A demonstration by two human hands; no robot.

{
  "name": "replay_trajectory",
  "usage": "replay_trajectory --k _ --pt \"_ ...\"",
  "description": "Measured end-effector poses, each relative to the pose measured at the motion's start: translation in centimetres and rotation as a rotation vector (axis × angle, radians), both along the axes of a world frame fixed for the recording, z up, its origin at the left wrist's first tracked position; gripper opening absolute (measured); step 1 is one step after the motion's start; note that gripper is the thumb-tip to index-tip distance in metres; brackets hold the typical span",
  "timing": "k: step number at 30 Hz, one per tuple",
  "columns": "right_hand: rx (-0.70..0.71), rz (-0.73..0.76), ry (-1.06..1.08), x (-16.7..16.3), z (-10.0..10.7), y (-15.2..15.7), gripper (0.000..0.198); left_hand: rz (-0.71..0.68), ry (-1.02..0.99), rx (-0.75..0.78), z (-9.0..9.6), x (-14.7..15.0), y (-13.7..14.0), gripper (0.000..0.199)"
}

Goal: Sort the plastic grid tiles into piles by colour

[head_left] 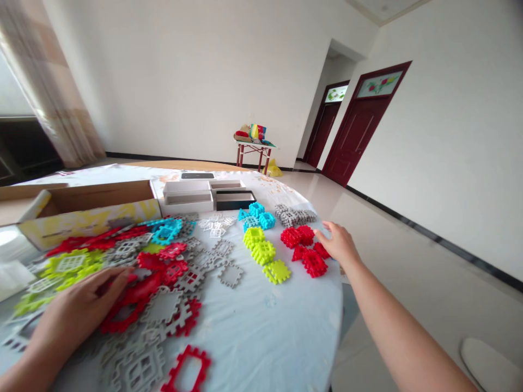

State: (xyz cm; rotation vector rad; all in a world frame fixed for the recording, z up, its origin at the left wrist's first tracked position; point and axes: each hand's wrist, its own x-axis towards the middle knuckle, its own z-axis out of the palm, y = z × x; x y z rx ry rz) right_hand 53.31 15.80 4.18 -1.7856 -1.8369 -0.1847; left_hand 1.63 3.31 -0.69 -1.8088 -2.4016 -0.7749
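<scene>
My left hand (84, 310) rests on a mixed pile of plastic interlocking building pieces, its thumb and forefinger closed round a red piece (133, 277). Red, grey, lime and blue toothed frames lie about it, some with window lattices. At the right edge of the table, my right hand (340, 243) is open beside stacks of red pieces (314, 263); its thumb points at them and some fingers are hidden. Sorted groups stand nearby: lime pieces (262, 251), blue pieces (257, 210), dark grey pieces (292, 216) and small white pieces (216, 223).
An open cardboard box (98, 218) stands behind the pile at left. White box trays (188, 202) and a black-rimmed tray (236, 206) lie beyond the sorted groups. The round table's cloth (261, 337) ends near my right hand. A small side table (254, 145) stands by the wall.
</scene>
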Motion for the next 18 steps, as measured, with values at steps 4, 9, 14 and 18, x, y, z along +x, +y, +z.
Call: replay_trajectory --k 4,9,14,18 --pt "0.065 0.422 0.202 -7.5 1.1 -3.5 0.031 -0.013 -0.001 -0.067 1.1 1.2 -0.7 0.038" --pt "-0.305 0.986 0.174 -17.2 -0.1 -8.9 0.029 -0.025 -0.032 -0.075 2.3 2.3 -1.4 0.041" --pt "-0.505 1.126 -0.019 -22.0 -2.0 -11.4 0.038 -0.066 -0.06 -0.048 2.5 2.4 -1.7 0.038" --pt "-0.536 1.135 -0.098 -23.0 -2.9 -12.0 0.024 -0.076 -0.057 -0.029 2.6 2.3 -1.8 0.039"
